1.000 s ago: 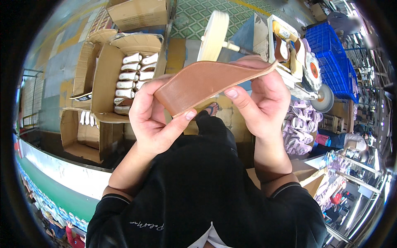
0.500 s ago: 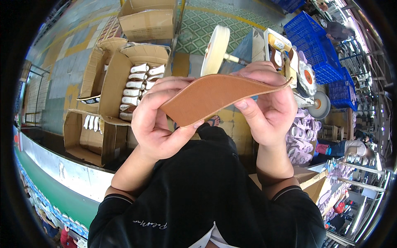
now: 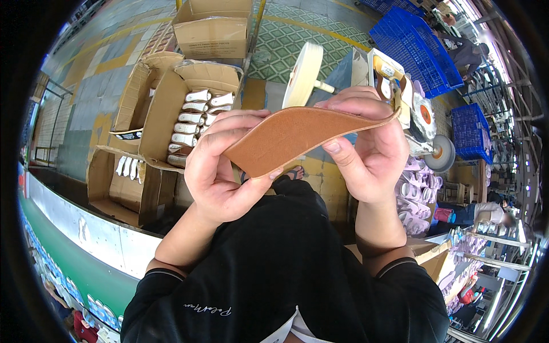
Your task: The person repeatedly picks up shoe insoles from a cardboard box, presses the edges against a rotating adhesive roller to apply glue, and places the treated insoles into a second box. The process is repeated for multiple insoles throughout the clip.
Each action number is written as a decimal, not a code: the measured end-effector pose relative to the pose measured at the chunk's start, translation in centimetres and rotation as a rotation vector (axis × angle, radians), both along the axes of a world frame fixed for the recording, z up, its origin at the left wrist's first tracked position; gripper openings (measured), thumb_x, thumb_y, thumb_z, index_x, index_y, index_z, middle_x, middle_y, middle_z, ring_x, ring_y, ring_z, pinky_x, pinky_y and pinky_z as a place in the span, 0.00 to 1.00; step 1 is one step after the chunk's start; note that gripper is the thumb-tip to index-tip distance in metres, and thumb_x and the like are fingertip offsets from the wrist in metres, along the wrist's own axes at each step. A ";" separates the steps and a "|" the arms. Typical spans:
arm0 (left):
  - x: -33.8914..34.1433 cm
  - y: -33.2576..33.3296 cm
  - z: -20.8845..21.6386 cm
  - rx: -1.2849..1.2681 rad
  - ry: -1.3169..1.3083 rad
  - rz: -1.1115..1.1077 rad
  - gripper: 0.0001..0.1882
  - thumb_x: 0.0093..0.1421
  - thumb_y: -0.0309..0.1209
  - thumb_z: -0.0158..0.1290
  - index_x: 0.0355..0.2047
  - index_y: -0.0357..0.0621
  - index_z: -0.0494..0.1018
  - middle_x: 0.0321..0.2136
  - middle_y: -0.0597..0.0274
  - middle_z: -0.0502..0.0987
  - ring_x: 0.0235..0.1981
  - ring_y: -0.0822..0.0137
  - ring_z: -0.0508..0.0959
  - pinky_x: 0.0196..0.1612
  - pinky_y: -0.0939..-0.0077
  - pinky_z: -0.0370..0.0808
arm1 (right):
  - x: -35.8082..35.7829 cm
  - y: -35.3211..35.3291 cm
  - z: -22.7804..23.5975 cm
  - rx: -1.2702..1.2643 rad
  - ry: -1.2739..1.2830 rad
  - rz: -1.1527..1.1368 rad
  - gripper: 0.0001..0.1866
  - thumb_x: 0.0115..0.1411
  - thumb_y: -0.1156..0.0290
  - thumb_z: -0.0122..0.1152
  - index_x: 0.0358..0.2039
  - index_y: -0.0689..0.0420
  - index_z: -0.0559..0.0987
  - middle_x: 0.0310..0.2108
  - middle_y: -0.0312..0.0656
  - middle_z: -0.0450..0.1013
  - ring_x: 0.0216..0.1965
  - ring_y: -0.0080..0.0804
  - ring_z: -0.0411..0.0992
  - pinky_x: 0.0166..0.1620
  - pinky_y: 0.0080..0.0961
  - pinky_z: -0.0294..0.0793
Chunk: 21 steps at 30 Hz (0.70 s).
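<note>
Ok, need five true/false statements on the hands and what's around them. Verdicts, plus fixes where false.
1. The left hand and right hand both hold the curved brown leather-like piece. True.
2. The piece lies flat, without bends. False: it curves like a wave.
3. A round cream-coloured wheel shows beyond the piece. True.
4. The blue plastic crates stand left of the hands. False: they are to the right.
5. Lilac strapped sandals are piled right of the hands. True.
</note>
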<state>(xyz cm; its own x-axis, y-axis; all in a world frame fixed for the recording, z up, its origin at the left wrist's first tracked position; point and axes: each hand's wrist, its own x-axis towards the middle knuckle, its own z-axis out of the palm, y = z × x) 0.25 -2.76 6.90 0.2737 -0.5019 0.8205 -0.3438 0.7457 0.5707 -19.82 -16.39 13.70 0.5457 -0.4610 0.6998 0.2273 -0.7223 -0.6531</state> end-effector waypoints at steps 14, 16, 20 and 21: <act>-0.5 0.8 -0.7 0.155 0.183 -0.114 0.27 0.61 0.19 0.73 0.58 0.27 0.74 0.56 0.38 0.83 0.58 0.50 0.84 0.62 0.57 0.80 | -0.6 -0.1 -0.9 0.072 0.062 -0.024 0.20 0.64 0.73 0.82 0.53 0.67 0.86 0.47 0.48 0.86 0.51 0.39 0.83 0.59 0.35 0.79; -0.5 0.8 -0.8 0.171 0.195 -0.131 0.27 0.61 0.18 0.72 0.59 0.27 0.74 0.57 0.39 0.82 0.59 0.50 0.84 0.62 0.58 0.80 | -0.7 0.0 -1.1 0.105 0.072 -0.037 0.20 0.65 0.73 0.82 0.53 0.67 0.85 0.48 0.47 0.86 0.51 0.38 0.83 0.59 0.34 0.79; -0.5 0.8 -0.9 0.209 0.183 -0.143 0.30 0.62 0.17 0.72 0.62 0.27 0.73 0.58 0.41 0.82 0.60 0.54 0.83 0.63 0.61 0.79 | -1.0 0.0 -1.5 0.158 0.091 -0.044 0.20 0.65 0.74 0.82 0.53 0.67 0.85 0.48 0.47 0.86 0.50 0.36 0.84 0.57 0.32 0.80; -0.6 0.9 -0.9 0.237 0.228 -0.166 0.30 0.62 0.17 0.72 0.62 0.27 0.72 0.59 0.42 0.82 0.60 0.56 0.83 0.63 0.62 0.79 | -1.1 0.0 -1.6 0.178 0.098 -0.047 0.19 0.65 0.74 0.82 0.53 0.67 0.85 0.48 0.47 0.87 0.50 0.35 0.84 0.57 0.32 0.81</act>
